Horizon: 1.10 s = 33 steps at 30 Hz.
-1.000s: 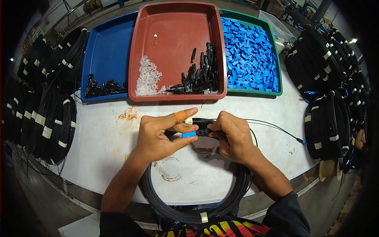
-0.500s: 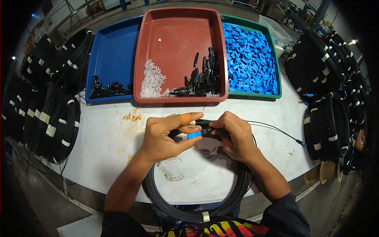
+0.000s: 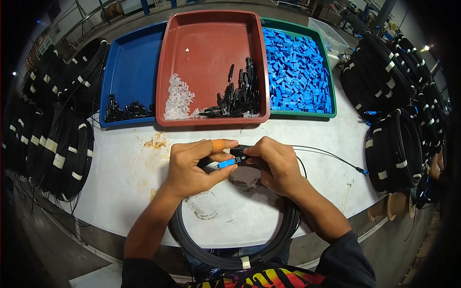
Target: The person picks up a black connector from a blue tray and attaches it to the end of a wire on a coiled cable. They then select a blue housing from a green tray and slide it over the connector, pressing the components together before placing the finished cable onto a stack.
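Observation:
Between the thumb and fingers of my left hand (image 3: 189, 168) is a small blue connector housing (image 3: 227, 163), with a pale tip showing at its left end. An orange wrap covers one of that hand's fingers. My right hand (image 3: 278, 165) pinches the black connector end of a cable (image 3: 241, 159), which lines up with the blue housing and meets its right end. How deep the black part sits inside cannot be seen. Under both hands lies a large coil of black cable (image 3: 180, 233), reaching over the table's front edge, with a white tape band (image 3: 246, 262) at the bottom.
Behind the hands stand a blue tray (image 3: 137, 62) with black parts, a red tray (image 3: 211, 43) with clear and black pieces, and a green tray (image 3: 332, 101) full of blue housings. Cable coils (image 3: 394, 144) flank the table (image 3: 125, 192). A blue-tipped cable end (image 3: 363, 171) lies at right.
The whole view has shifted slightly, so the trays and hands appear further left. A pale tip now shows at the blue housing's left end. Both hands keep their grips.

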Available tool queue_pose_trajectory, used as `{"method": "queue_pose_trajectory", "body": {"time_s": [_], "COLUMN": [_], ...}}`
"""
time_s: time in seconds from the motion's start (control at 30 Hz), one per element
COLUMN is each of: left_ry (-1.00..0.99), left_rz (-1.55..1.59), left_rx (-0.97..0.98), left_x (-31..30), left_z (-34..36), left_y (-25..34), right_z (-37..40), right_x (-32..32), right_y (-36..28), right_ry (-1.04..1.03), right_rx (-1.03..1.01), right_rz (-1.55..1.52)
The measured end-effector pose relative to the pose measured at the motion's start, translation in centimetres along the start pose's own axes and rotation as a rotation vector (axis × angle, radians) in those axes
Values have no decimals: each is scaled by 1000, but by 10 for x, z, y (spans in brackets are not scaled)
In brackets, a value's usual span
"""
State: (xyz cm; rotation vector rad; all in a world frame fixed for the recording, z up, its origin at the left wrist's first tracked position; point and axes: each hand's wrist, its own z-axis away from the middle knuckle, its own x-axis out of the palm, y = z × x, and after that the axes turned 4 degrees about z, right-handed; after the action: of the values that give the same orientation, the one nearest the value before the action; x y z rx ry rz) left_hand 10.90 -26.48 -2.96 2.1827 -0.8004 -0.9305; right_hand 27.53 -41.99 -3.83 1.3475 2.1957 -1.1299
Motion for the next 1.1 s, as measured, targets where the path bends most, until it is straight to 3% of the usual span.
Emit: {"method": "queue_pose_trajectory", "body": {"time_s": [0.2, 0.27, 0.6, 0.77, 0.83, 1.1], "left_ry": [-29, -13, -30, -65, -76, -66], "left_rz": [-158, -158, -118, -151, -158, -133], "left_rx": [60, 192, 176, 408, 410, 358], "left_x": [-2, 1, 3, 5, 5, 3], "left_z": [-2, -4, 2, 0, 0, 1], "left_y": [2, -2, -6, -8, -8, -8], "right_z": [1, 2, -1, 3, 6, 1], "right_x": [0, -1, -4, -4, -5, -4], "right_y": [0, -1, -2, -1, 1, -3], "right_ry": [15, 24, 56, 33, -72, -4], "right_rx": [-19, -19, -163, -147, -77, -95], "right_rz": [80, 103, 158, 136, 66, 59]}}
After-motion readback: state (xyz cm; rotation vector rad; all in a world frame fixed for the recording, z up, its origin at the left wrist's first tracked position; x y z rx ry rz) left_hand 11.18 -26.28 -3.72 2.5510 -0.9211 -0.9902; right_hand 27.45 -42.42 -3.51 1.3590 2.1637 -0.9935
